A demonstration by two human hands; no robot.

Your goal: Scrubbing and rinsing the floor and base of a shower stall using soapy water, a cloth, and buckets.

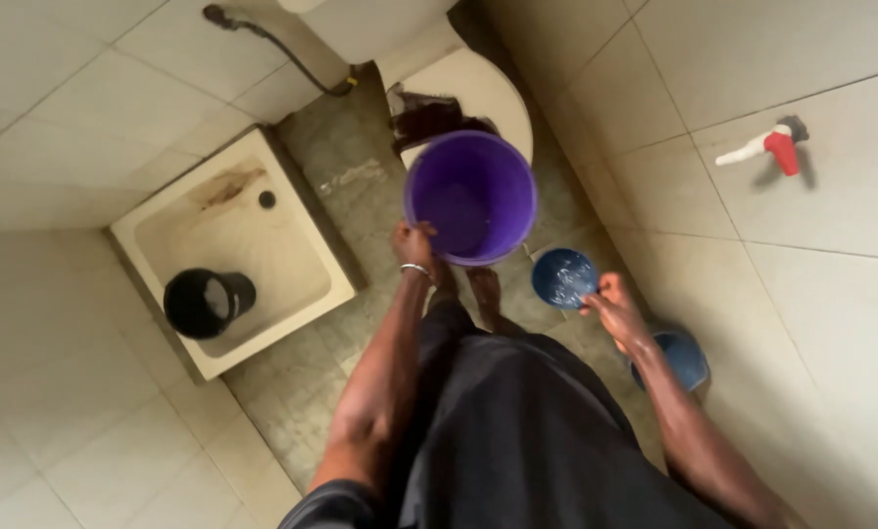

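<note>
Tiles cover the floor [86,431], and at the left of the frame a black pot [207,302] lies in a shallow wash tray [292,196]. At centre, a purple bucket [470,196] is gripped by its rim in the left hand [413,245], held upright before the toilet [459,83]; little can be made out inside it. Right of centre, a small blue bowl [563,277] is clasped in the right hand [617,312], above a blue bucket [682,359]. Pouring is judged unfinished.

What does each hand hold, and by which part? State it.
The left hand grips the purple bucket by its near rim. The right hand holds the small blue bowl by its edge.
</note>
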